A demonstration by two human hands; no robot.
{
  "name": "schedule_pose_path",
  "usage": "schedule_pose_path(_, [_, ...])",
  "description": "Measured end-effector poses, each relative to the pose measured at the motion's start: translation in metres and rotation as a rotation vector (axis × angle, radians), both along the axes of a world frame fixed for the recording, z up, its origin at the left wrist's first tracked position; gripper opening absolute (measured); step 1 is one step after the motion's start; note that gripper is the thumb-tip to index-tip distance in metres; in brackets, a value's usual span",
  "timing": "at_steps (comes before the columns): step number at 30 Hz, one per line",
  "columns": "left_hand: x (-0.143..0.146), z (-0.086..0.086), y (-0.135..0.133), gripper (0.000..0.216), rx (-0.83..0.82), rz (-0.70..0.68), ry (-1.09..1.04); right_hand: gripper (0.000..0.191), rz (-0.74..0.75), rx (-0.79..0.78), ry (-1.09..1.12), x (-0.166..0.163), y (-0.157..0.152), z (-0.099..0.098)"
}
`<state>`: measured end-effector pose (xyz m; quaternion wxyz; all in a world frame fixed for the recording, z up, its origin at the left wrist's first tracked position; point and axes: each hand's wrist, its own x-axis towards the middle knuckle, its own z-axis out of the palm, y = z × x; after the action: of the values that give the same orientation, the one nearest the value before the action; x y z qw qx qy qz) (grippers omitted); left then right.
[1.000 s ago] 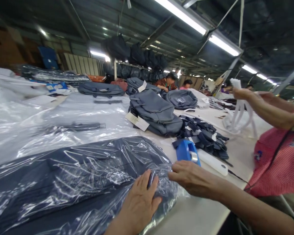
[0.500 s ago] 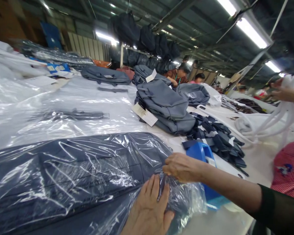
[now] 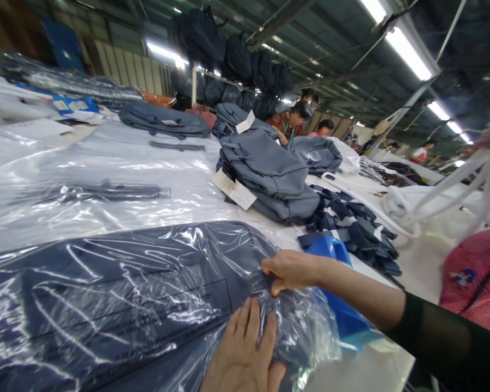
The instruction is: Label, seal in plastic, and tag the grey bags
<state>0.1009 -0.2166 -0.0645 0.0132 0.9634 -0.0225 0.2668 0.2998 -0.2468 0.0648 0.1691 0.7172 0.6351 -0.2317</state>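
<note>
Where left hand (image 3: 243, 348) rests, clear sleeve (image 3: 316, 326), apparently dark bag (image 3: 163, 294) inside

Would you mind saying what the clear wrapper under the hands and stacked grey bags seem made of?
Clear wrapper: likely glossy plastic film, by sharp highlights and creases. Grey bags: matte, perhaps fabric or faux leather, by their soft folds.

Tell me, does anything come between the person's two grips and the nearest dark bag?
Yes: clear plastic covers the dark bag, lying between it and the left grip, which rests on top. The right grip is at the plastic too. Nothing else visible stands in between.
</note>
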Motion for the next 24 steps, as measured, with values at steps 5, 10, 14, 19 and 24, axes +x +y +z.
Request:
schedule_pose_path(5, [-0.002, -0.012, 0.002, 0.069, -0.007, 0.017, 0.047, 0.028, -0.044, 0.083, 0.054, 0.014, -0.002, -0.017])
schedule_pose_path(10, [-0.003, -0.017, 0.003, 0.067, 0.033, 0.034, 0.038, 0.026, -0.134, 0.210, 0.033, 0.029, -0.007, -0.029])
schedule_pose_path(14, [-0.003, -0.003, 0.002, 0.062, 0.048, 0.044, 0.053, 0.011, -0.251, 0.419, -0.059, 0.022, -0.028, -0.021])
schedule_pose_path(19, [-0.002, 0.020, 0.000, 0.055, -0.082, 0.026, 0.234, 0.024, -0.284, 0.739, -0.121, -0.046, -0.070, -0.037])
schedule_pose_path(24, [-0.003, 0.033, -0.004, 0.052, -0.301, 0.058, 0.344, 0.039, 0.051, 0.966, -0.282, -0.089, -0.095, -0.090])
